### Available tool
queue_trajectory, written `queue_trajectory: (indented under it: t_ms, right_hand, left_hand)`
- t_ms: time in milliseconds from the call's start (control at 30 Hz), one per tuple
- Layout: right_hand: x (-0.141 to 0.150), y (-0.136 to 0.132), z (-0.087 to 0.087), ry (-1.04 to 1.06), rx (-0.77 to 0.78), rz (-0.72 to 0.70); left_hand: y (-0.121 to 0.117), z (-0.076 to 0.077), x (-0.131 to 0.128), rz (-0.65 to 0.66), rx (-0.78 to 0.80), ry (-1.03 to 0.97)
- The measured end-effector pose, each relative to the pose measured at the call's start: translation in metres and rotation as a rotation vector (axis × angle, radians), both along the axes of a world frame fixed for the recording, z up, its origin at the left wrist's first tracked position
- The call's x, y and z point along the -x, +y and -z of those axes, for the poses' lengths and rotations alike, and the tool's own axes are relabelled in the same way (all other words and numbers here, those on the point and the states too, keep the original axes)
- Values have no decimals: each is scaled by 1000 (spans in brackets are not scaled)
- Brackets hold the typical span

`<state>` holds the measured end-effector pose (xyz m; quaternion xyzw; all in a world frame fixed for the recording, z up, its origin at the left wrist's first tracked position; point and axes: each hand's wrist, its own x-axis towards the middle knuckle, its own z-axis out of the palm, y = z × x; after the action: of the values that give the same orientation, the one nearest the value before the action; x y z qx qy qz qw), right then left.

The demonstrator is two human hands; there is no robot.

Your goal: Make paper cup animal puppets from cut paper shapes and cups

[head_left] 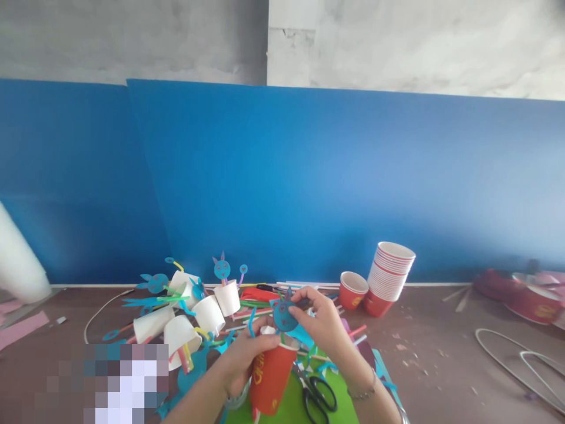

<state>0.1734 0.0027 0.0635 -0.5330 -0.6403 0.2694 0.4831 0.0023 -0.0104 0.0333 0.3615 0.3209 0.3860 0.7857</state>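
My left hand [249,354] is wrapped round a red paper cup [272,380] with yellow lettering, which leans slightly. Between the thumb and fingers of my right hand [318,315] is a blue paper rabbit head [285,315] with a drawn face and ears. The head sits just above the cup's rim, with a short green piece under it. I cannot tell whether that piece is fixed to the cup. A blue strip [252,323] sticks up beside my left fingers. Black-handled scissors [318,396] lie on a green sheet [339,406] below my hands.
Several white paper cups [152,324] with straws and blue paper shapes crowd the left; one bears a finished-looking rabbit [222,270]. Loose straws [247,315] lie behind my hands. A tall cup stack [390,277] and a single red cup [353,290] stand right. A white cable [498,334] curls far right.
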Motion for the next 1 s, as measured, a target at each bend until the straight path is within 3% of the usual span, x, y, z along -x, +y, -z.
queue_trajectory:
  t_ms: [200, 367, 633, 833, 1000]
  right_hand:
    - [3, -2, -1, -44, 16, 9]
    - [10, -8, -4, -39, 10, -8]
    - [3, -7, -8, 54, 139, -93]
    - [-10, -4, -13, 393, 324, -103]
    - [-13, -3, -4, 380, 495, -358]
  left_hand:
    - [-5, -9, -5, -77, 82, -46]
    - [-7, -11, -9, -163, 61, -21]
    - [-7, -10, -8, -186, 48, 33]
    - [-5, -5, -4, -94, 62, 1]
    - [-6, -4, -3, 24, -28, -15]
